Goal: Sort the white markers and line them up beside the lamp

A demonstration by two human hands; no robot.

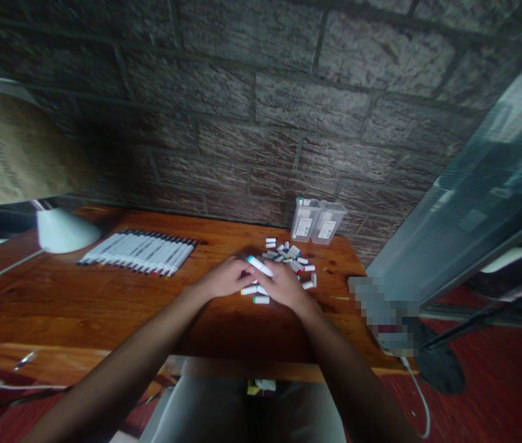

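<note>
Above a pile of loose white marker caps (261, 300), my two hands come together over the wooden table. A white marker cap (260, 266) with a teal end is held in the closed fingers of my right hand (285, 284). My left hand (226, 277) meets it from the left, its fingers curled. Whether those fingers grip anything is hidden by the overlap. The loose caps have coloured ends, among them green, yellow and red, and lie around and partly under my right hand. Left of my hands, a row of white capless-looking markers (138, 252) lies side by side.
Two clear plastic boxes (328, 223) with labels stand at the back against the brick wall (224, 141). A lamp with a white base (64, 231) and a large shade (16, 147) takes up the left. A blurred-out object (383, 314) sits at the table's right edge.
</note>
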